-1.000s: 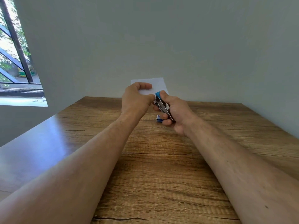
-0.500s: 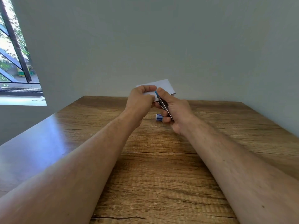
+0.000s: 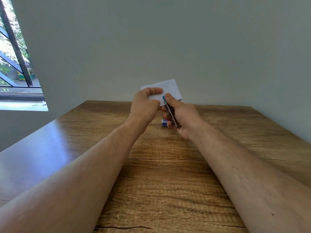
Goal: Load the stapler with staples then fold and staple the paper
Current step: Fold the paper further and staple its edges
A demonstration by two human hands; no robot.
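Two bare hands raised above grainy wooden table. Left hand pinching folded white paper, thumb over its flat face. Right hand curled around slim metal stapler, blue-tipped nose against paper's lower edge. Small blue-and-white staple box lying beneath.

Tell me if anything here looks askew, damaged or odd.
Nothing stands out. The left hand holds the folded paper tilted, the right hand grips the stapler on its edge, and the small staple box lies on the table.
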